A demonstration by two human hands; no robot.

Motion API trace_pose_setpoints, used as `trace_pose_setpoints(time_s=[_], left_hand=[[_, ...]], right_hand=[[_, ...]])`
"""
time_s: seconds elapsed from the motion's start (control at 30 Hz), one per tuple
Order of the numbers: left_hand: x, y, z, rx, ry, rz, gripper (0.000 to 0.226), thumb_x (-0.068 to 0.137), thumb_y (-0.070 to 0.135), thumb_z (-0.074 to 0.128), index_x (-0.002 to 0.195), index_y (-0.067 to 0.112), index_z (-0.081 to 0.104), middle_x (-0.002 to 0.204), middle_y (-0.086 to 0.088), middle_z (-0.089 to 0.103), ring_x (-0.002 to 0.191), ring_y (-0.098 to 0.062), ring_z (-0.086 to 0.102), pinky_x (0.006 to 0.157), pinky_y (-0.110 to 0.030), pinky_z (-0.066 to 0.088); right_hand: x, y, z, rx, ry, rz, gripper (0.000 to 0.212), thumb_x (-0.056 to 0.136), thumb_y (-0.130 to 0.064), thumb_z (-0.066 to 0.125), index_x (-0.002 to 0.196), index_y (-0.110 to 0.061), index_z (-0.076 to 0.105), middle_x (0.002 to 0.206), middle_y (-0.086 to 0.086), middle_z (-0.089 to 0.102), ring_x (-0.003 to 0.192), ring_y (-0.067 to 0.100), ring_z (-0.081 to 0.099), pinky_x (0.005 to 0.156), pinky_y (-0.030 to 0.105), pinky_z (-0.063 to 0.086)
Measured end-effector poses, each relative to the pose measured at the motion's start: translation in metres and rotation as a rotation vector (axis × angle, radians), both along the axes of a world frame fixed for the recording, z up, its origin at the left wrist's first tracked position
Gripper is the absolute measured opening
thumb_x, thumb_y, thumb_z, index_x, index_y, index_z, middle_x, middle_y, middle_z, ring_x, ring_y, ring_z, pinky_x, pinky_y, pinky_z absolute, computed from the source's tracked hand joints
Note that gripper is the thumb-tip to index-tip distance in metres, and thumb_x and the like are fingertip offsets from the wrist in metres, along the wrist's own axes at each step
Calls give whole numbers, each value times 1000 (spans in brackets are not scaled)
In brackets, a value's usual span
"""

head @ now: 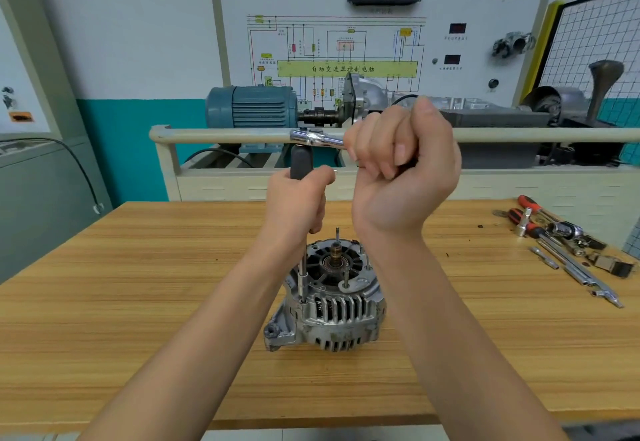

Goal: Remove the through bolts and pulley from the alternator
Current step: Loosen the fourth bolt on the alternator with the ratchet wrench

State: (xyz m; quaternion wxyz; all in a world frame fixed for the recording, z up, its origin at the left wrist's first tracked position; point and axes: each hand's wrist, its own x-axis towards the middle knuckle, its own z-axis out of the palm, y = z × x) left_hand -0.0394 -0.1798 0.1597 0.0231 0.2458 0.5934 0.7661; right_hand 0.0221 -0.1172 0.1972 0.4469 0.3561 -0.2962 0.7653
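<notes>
1. Fingers [388, 149] of the right hand [405, 170] are curled tight round the ratchet handle [320, 138], which lies level and high above the work; held out at the end like this, leverage is judged to be the aim.
2. Left hand [298, 198] is wrapped round the dark grip [300, 160] just under the ratchet head, probably to keep the long extension [302, 274] plumb while it is turned.
3. Alternator [329, 295] is stood on end on the tabletop [138, 302], rear face up, shaft [335, 253] pointing at the camera; pulley end is presumably underneath and is not seen.
4. Extension tip is seated at the housing's left edge, judged to be on a through bolt; the bolt head itself is covered by the socket.
5. Two thin studs or bolts [346, 272] are seen rising from the rear face; whether they are loosened cannot be told.
6. Loose drivers, sockets and bars [561, 246] are laid well apart at the tabletop's far right, within reach but off the work area; single pieces are hard to separate.
7. Most of the ratchet handle is hidden inside the right fist.
</notes>
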Motion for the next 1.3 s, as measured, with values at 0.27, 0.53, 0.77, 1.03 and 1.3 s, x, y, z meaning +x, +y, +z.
trace_pose_setpoints(time_s=[0.27,0.53,0.77,1.03,1.3], left_hand=[[-5,-15,-4,58,89,-271,39,77,3,62,51,18,38,38,7,30,31,-9,24,36,-16,24],[-9,-21,2,-87,56,-738,47,80,13,62,40,17,37,32,8,30,25,-4,25,31,-13,24],[3,-4,-2,16,-8,-80,49,88,1,52,48,21,31,36,7,24,29,-9,18,34,-14,18],[3,-3,-5,-18,60,96,38,82,-1,58,56,15,36,43,3,29,33,-10,24,37,-18,24],[-2,-18,7,-117,153,-611,40,75,11,66,44,20,42,35,6,33,29,-9,28,37,-15,26]], right_hand=[[-5,28,4,-83,-143,389,49,86,-11,35,38,-18,36,33,-5,26,34,12,17,43,23,25],[-21,47,5,-335,-235,792,45,81,-13,39,37,-15,33,31,-4,25,27,11,22,37,21,25],[1,13,3,-73,-97,221,51,89,-8,34,39,-19,36,35,-6,26,36,10,16,45,25,21],[0,10,1,24,-28,144,49,86,-8,34,38,-18,37,34,-6,29,33,9,21,46,24,23],[-28,52,5,-365,-244,865,45,81,-13,41,38,-15,32,30,-3,25,25,12,26,36,19,24]])
